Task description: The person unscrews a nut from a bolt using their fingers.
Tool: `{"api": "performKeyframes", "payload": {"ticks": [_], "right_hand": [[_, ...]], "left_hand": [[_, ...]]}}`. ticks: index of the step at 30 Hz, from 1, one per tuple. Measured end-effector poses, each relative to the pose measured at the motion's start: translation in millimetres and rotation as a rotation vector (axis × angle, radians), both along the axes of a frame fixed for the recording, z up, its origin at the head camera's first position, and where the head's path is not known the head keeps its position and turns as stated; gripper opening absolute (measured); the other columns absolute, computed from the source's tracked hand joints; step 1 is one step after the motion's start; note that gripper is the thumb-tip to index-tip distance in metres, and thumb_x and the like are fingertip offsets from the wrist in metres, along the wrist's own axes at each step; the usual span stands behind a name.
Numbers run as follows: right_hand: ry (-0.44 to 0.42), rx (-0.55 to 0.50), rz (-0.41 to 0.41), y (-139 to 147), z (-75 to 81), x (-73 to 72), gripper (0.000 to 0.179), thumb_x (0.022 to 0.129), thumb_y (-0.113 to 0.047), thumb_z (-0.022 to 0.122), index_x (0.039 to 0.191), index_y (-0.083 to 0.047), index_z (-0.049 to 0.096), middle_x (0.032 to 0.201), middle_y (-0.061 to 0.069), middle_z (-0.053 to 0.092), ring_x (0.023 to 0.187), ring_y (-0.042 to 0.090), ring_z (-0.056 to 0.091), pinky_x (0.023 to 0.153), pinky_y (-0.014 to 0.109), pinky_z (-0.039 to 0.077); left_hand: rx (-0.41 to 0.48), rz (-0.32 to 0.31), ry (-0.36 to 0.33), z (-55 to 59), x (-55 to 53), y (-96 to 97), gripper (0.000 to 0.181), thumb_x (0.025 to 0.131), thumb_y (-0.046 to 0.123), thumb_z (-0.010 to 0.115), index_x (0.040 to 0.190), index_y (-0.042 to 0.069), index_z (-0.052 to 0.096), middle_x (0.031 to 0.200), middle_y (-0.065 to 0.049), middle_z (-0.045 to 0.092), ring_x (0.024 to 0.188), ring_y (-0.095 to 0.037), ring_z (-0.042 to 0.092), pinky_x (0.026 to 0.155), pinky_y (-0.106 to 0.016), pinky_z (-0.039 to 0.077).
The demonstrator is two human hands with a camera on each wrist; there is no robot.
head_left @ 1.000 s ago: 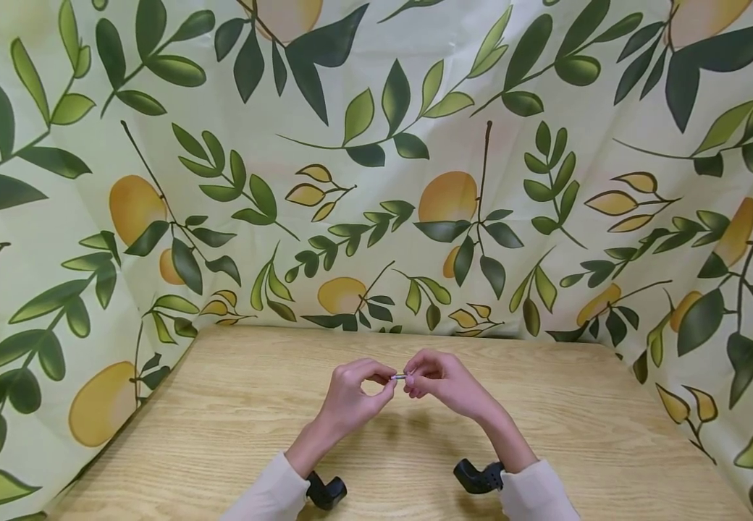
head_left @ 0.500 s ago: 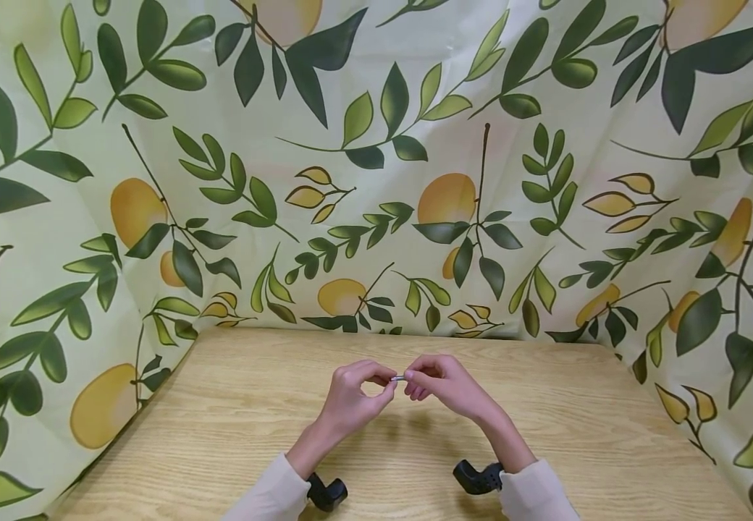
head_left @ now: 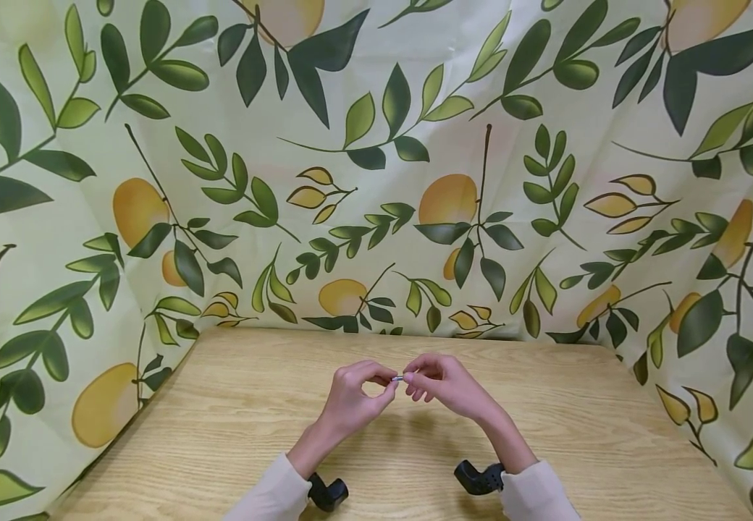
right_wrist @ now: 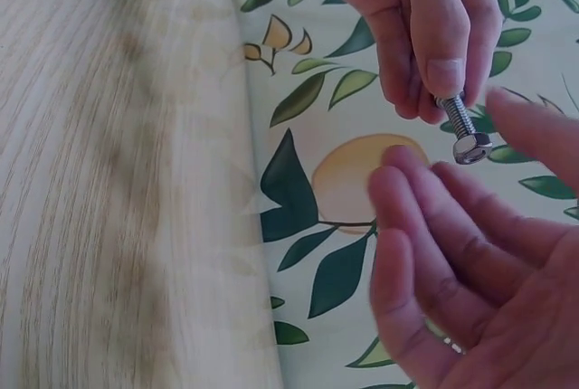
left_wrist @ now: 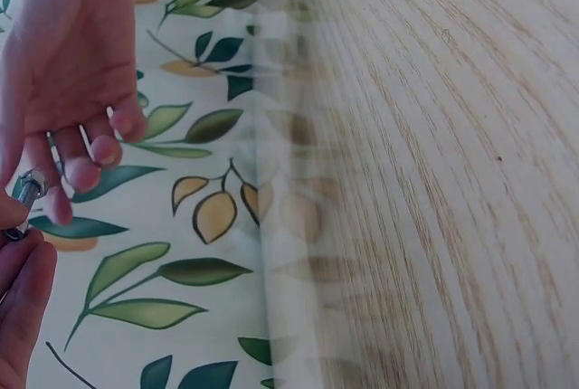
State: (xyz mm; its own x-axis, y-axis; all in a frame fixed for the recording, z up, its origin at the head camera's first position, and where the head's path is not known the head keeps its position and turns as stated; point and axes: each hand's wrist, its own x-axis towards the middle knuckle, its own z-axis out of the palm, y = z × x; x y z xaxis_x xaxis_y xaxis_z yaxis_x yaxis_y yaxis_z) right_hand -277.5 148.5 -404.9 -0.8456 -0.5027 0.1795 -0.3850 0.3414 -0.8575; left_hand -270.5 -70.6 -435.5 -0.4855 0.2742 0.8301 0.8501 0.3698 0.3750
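Observation:
My left hand (head_left: 353, 394) pinches a small silver bolt (right_wrist: 459, 118) between thumb and fingertips, above the wooden table. In the right wrist view, its threaded shank points out from the left thumb, with a hex-shaped metal end (right_wrist: 472, 148) towards the other hand. My right hand (head_left: 448, 385) is raised just beside that end, palm turned to it. The right thumb (right_wrist: 538, 131) and fingers (right_wrist: 434, 235) stand apart on either side of the hex end, loosely bent and not gripping it. Part of the shank is hidden in the left fingers.
Beneath both hands lies a light wood-grain table (head_left: 220, 427). A cloth (head_left: 363, 239) printed with leaves and orange fruit hangs behind it and along both sides. Black wrist mounts (head_left: 478, 477) protrude below the sleeves (head_left: 536, 492).
The right fingers have shifted slightly around the bolt's end, the lower ones spreading a little. My left hand keeps its pinch in nearly the same place.

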Motion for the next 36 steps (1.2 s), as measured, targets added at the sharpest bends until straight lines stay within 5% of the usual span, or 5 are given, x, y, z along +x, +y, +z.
{"api": "performKeyframes", "payload": {"ticks": [5,18,26,36], "right_hand": [[-0.02,0.017,0.038,0.9,-1.0,-2.2,0.028,0.107,-0.023,0.057,0.108,0.002,0.069,0.09,0.018,0.075,0.079,0.02,0.072,0.068,0.03,0.06],[-0.012,-0.015,0.035,-0.7,1.3,-0.1,0.026,0.101,-0.016,0.065,0.115,0.005,0.063,0.092,0.024,0.075,0.078,0.02,0.072,0.068,0.029,0.06],[-0.004,0.043,0.026,1.8,-0.5,-1.4,0.03,0.106,-0.024,0.057,0.108,0.002,0.071,0.091,0.016,0.075,0.08,0.022,0.072,0.069,0.029,0.061],[-0.017,-0.028,0.033,0.4,0.8,-0.1,0.025,0.102,-0.015,0.063,0.113,0.007,0.064,0.094,0.021,0.074,0.081,0.018,0.071,0.07,0.031,0.062]], "left_hand": [[-0.003,0.0,-0.008,-0.7,-0.8,-0.8,0.01,0.081,0.001,0.079,0.088,0.008,0.078,0.082,-0.003,0.078,0.072,-0.01,0.075,0.069,-0.017,0.061],[0.007,0.001,-0.002,-0.8,0.4,-0.6,0.013,0.08,-0.001,0.081,0.088,0.008,0.078,0.082,-0.002,0.078,0.071,-0.009,0.074,0.068,-0.018,0.061],[0.008,0.001,-0.007,-0.7,-0.3,-0.8,0.011,0.082,0.0,0.079,0.09,0.008,0.078,0.082,-0.004,0.078,0.073,-0.01,0.075,0.07,-0.017,0.061],[0.017,0.007,0.007,-1.7,-1.4,-1.4,0.013,0.08,-0.001,0.081,0.09,0.008,0.078,0.082,-0.002,0.078,0.072,-0.009,0.075,0.07,-0.016,0.06]]}}
